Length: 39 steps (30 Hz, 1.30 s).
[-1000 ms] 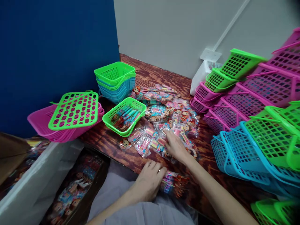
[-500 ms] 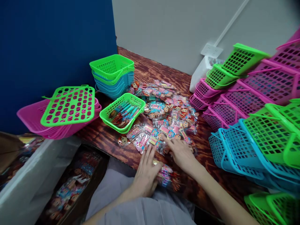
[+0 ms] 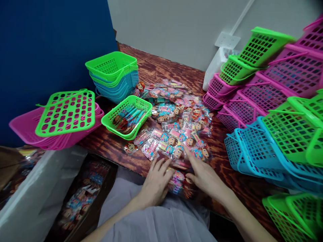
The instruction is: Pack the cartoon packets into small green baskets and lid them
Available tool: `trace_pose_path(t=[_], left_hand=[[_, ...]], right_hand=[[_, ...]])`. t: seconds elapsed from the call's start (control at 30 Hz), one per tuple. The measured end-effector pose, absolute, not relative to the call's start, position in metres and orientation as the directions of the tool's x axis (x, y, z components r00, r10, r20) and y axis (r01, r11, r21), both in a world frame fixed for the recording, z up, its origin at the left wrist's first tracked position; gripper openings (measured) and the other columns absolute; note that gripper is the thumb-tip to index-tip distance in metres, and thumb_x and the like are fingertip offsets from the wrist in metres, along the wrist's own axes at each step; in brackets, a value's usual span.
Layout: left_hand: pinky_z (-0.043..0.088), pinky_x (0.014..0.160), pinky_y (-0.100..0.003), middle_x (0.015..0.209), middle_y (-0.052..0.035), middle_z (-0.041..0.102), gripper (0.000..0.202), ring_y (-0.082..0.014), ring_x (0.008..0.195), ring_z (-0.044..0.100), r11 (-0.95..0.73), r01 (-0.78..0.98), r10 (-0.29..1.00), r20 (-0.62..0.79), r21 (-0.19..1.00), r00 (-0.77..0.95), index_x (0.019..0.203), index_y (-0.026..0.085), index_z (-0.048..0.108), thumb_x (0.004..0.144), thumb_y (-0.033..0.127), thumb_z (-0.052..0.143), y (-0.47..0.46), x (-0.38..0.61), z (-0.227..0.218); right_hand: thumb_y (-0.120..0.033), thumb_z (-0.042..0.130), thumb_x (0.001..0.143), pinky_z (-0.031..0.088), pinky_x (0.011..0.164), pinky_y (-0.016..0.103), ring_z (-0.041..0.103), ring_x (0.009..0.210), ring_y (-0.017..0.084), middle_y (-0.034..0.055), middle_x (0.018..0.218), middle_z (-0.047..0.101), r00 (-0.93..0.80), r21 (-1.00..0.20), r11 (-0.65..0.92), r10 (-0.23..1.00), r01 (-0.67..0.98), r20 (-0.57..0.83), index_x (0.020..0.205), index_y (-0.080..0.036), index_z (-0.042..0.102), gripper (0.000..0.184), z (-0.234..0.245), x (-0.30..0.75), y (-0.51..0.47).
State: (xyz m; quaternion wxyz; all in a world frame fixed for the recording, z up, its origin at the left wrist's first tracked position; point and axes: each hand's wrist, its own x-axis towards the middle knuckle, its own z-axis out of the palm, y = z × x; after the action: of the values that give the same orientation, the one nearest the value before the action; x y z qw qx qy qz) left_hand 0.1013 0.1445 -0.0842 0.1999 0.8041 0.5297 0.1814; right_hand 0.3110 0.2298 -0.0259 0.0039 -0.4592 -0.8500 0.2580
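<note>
- The left hand (image 3: 155, 183) is laid at the near edge of the counter (image 3: 101, 146), its fingers slightly parted and its thumb placed at the near end of a bundle of wrapped items (image 3: 178, 183); whether the bundle is gripped cannot be told.
- The right hand (image 3: 205, 176) is held across from it, index finger stretched forward and thumb set apart; the other fingers are largely hidden from view.
- The bundle is seen between the fingers of both hands, beside the left thumb and just below the right one.
- Clear-wrapped packets (image 3: 186, 117) printed with cartoon faces are heaped and spread directly ahead of the fingers, the nearest ones lying by the right index fingertip.
- Ahead and to the left of the left fingers, a green basket (image 3: 137, 101) is filled with wrapped pen-like items (image 3: 131, 119).
- Beyond that basket, farther from the fingers, green and blue baskets (image 3: 118, 84) are nested in a stack.
- Well to the left of the fingers, a green basket is rested upturned on nested pink baskets (image 3: 22, 124).
- To the right of the right fingers, blue, green and pink baskets (image 3: 270, 144) are piled high.
</note>
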Motion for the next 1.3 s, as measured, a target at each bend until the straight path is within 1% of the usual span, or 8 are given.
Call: trace_pose_path(t=[0.13, 0.23, 0.33, 0.43, 0.5, 0.73, 1.03, 1.3], left_hand=[[0.015, 0.12, -0.059, 0.156, -0.0084, 0.036, 0.068, -0.0322, 0.139, 0.033, -0.383, 0.769, 0.914, 0.087, 0.512, 0.397, 0.136, 0.023, 0.047, 0.071, 0.011, 0.06, 0.146, 0.1, -0.084], [0.019, 0.118, -0.06, 0.155, -0.008, 0.038, 0.066, -0.0321, 0.138, 0.034, -0.404, 0.759, 0.903, 0.086, 0.51, 0.422, 0.136, 0.023, 0.048, 0.073, 0.01, 0.058, 0.146, 0.1, -0.084], [0.024, 0.116, -0.06, 0.161, -0.0122, 0.023, 0.064, -0.034, 0.145, 0.024, -0.415, 0.761, 0.903, 0.119, 0.499, 0.414, 0.134, 0.023, 0.05, 0.073, 0.006, 0.057, 0.145, 0.1, -0.082], [0.026, 0.115, -0.059, 0.165, -0.0126, 0.003, 0.059, -0.0355, 0.15, 0.01, -0.43, 0.762, 0.901, 0.176, 0.484, 0.396, 0.129, 0.022, 0.054, 0.074, 0.002, 0.056, 0.145, 0.101, -0.079], [0.026, 0.116, -0.059, 0.165, -0.0109, -0.001, 0.055, -0.036, 0.151, 0.007, -0.449, 0.754, 0.892, 0.199, 0.479, 0.405, 0.127, 0.023, 0.056, 0.076, 0.002, 0.055, 0.146, 0.101, -0.079], [0.028, 0.114, -0.06, 0.165, -0.0101, -0.006, 0.062, -0.0365, 0.151, 0.006, -0.466, 0.75, 0.881, 0.173, 0.47, 0.439, 0.131, 0.024, 0.054, 0.075, -0.002, 0.053, 0.148, 0.1, -0.079], [0.03, 0.114, -0.06, 0.165, -0.0085, -0.008, 0.066, -0.0365, 0.151, 0.007, -0.466, 0.766, 0.88, 0.144, 0.443, 0.452, 0.135, 0.026, 0.052, 0.074, -0.002, 0.055, 0.149, 0.101, -0.077], [0.025, 0.114, -0.064, 0.165, -0.0094, -0.01, 0.059, -0.04, 0.15, 0.004, -0.48, 0.773, 0.877, 0.205, 0.415, 0.434, 0.129, 0.027, 0.056, 0.077, -0.001, 0.056, 0.149, 0.104, -0.076]], right_hand=[[-0.01, 0.059, 0.079, 0.048, 0.103, 0.044, 0.055, 0.128, 0.028, 0.0154, 0.142, 0.054, -0.5, -0.382, 0.397, 0.836, 0.835, -0.224, 0.158, -0.023, 0.013, 0.092, -0.035, 0.328, 0.224], [-0.007, 0.053, 0.081, 0.048, 0.104, 0.042, 0.058, 0.125, 0.026, 0.0147, 0.137, 0.058, -0.512, -0.414, 0.413, 0.844, 0.811, -0.159, 0.151, -0.019, 0.033, 0.073, -0.044, 0.331, 0.213], [-0.006, 0.048, 0.083, 0.051, 0.1, 0.042, 0.061, 0.118, 0.026, 0.0134, 0.129, 0.063, -0.515, -0.459, 0.42, 0.851, 0.783, -0.1, 0.142, -0.018, 0.043, 0.061, -0.047, 0.327, 0.203], [-0.01, 0.05, 0.086, 0.054, 0.096, 0.043, 0.063, 0.113, 0.026, 0.0134, 0.123, 0.065, -0.504, -0.508, 0.401, 0.86, 0.762, -0.077, 0.139, -0.017, 0.045, 0.053, -0.045, 0.322, 0.196], [-0.015, 0.05, 0.09, 0.052, 0.099, 0.044, 0.061, 0.117, 0.026, 0.014, 0.128, 0.063, -0.5, -0.539, 0.392, 0.864, 0.746, -0.064, 0.14, -0.017, 0.044, 0.05, -0.043, 0.321, 0.192], [-0.02, 0.048, 0.093, 0.046, 0.108, 0.046, 0.052, 0.131, 0.027, 0.0143, 0.142, 0.054, -0.504, -0.519, 0.339, 0.837, 0.785, -0.215, 0.147, -0.018, 0.038, 0.056, -0.04, 0.34, 0.183], [-0.002, 0.036, 0.09, 0.054, 0.086, 0.038, 0.063, 0.098, 0.022, 0.0087, 0.106, 0.064, -0.554, -0.496, 0.403, 0.808, 0.769, -0.201, 0.124, -0.02, 0.058, 0.044, -0.031, 0.344, 0.187], [-0.001, 0.041, 0.089, 0.052, 0.083, 0.039, 0.059, 0.096, 0.023, 0.0074, 0.104, 0.061, -0.617, -0.481, 0.489, 0.773, 0.728, -0.148, 0.115, -0.019, 0.058, 0.035, -0.033, 0.337, 0.188]])
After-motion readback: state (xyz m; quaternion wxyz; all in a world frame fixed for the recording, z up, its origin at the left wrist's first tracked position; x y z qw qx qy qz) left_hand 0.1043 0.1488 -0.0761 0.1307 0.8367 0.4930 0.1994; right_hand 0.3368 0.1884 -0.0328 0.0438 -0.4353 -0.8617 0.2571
